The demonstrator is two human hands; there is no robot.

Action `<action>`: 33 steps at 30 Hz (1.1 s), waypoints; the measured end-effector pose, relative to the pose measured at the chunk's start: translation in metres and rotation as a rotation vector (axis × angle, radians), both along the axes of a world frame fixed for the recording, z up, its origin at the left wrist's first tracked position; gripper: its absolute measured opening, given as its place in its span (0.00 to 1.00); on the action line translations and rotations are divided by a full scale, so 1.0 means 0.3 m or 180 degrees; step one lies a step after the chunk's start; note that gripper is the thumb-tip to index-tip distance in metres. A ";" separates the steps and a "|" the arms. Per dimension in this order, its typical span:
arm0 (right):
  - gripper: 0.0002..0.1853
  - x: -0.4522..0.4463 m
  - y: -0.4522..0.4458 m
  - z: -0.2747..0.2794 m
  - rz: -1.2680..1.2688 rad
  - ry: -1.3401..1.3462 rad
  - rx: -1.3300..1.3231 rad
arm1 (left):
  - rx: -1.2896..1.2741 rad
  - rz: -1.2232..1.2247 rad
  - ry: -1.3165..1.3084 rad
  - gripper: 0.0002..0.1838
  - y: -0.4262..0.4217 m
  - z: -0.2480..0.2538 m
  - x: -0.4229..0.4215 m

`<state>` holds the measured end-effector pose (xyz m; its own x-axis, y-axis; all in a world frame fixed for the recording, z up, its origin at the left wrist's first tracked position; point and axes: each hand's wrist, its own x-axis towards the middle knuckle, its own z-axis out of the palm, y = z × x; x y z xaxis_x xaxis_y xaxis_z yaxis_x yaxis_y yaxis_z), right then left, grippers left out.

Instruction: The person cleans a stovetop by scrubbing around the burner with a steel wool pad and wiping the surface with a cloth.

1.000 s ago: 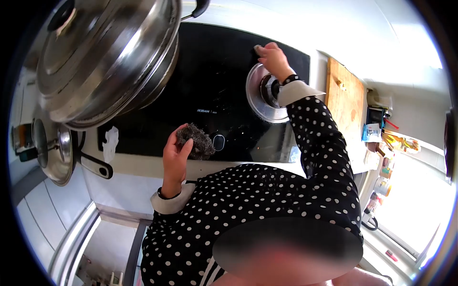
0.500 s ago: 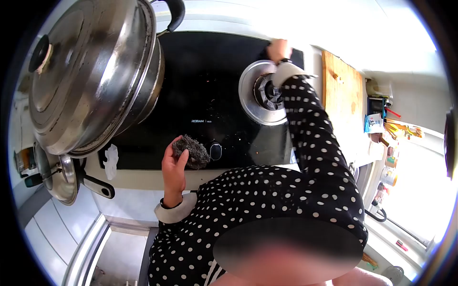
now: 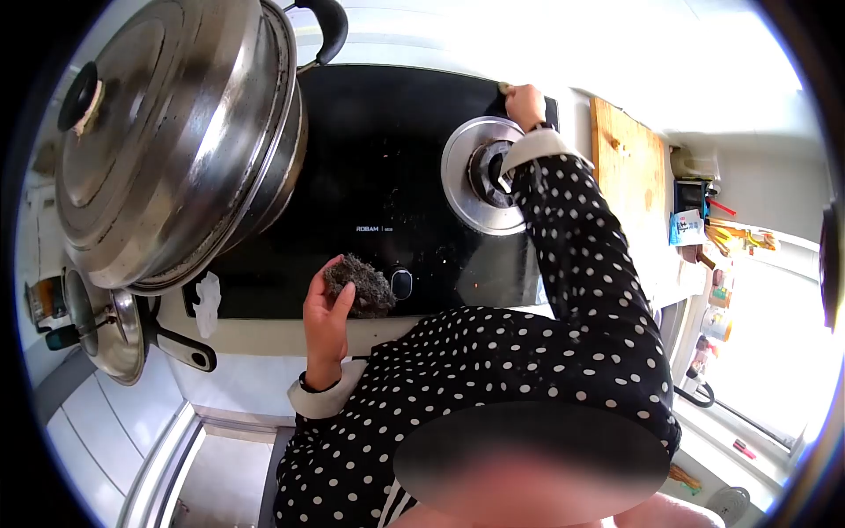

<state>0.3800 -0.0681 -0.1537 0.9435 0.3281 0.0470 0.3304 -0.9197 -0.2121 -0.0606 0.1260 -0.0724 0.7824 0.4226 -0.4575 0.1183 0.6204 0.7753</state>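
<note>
My left hand (image 3: 326, 321) is closed round a dark grey, wiry scouring pad (image 3: 359, 287), near the front edge of the black glass hob (image 3: 378, 167) and beside its oval knob (image 3: 402, 282). At the back right corner of the hob is my right hand (image 3: 526, 106), its fingers bent round a small pale piece (image 3: 504, 88) that shows only in part. Below that hand lies the round metal burner ring (image 3: 459, 176), with its dark centre partly under my sleeve.
A large lidded steel pot (image 3: 167, 141) covers the hob's left side. Left of the hob are a pan (image 3: 123, 348) with a black handle and a crumpled white tissue (image 3: 208, 304). A wooden board (image 3: 629, 167) lies to the right, with packets (image 3: 687, 229) beyond it.
My right hand has moved up and slightly right, to the hob's back corner. The left hand keeps its hold on the scouring pad. The view has shifted a little.
</note>
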 end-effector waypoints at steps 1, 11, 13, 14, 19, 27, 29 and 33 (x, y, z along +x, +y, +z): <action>0.11 -0.026 -0.048 0.003 0.0222 0.0015 -0.0030 | -0.0023 -0.0006 -0.0022 0.22 -0.006 0.004 0.010; 0.11 0.051 -0.217 -0.090 0.0876 -0.0820 0.0378 | 0.0013 -0.0276 0.0123 0.22 -0.113 -0.022 0.099; 0.13 0.017 -0.308 -0.102 0.1201 -0.0731 0.0508 | -0.0012 -0.0304 0.0153 0.22 -0.124 -0.013 0.106; 0.13 0.014 -0.338 -0.106 0.0930 -0.0361 0.0699 | -0.0038 -0.0293 0.0141 0.22 -0.133 -0.013 0.116; 0.13 0.095 -0.242 -0.049 0.0940 -0.0479 0.0117 | 0.0014 -0.0228 0.0161 0.22 -0.161 0.001 0.119; 0.12 0.075 -0.281 -0.091 0.0647 -0.0338 0.0491 | 0.0079 -0.0266 0.0110 0.22 -0.185 -0.024 0.103; 0.12 0.087 -0.225 -0.071 0.0813 -0.0739 0.0228 | 0.0050 -0.0237 0.0131 0.22 -0.194 -0.008 0.113; 0.18 -0.012 -0.344 -0.120 0.0949 -0.0606 0.0689 | 0.0075 -0.0153 0.0030 0.22 -0.210 -0.006 0.117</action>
